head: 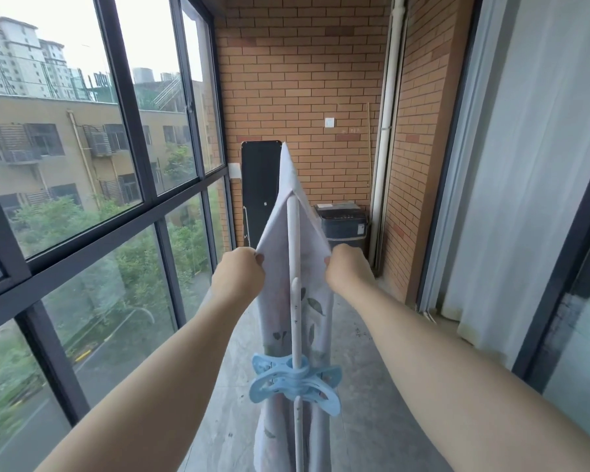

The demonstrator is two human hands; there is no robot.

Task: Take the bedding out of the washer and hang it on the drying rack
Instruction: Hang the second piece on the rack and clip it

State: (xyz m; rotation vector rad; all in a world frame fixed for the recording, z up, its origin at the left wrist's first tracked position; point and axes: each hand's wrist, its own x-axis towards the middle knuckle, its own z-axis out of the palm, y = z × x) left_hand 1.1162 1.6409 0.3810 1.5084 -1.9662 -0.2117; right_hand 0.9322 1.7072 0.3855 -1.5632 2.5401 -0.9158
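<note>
Fingers of the left hand (239, 272) and the right hand (346, 267) are pinched on the two side edges of the bedding (276, 226), which is draped over the white bar of the drying rack (293, 240); the washer (341, 221) is seen behind, by the brick wall (304, 80)

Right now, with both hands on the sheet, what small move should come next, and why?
Probably draw both edges toward the body along the white rod. The left hand and right hand each pinch an edge of the sheet, which sits over the rod only at its far end; the rod between there and the blue clip shows bare.
</note>
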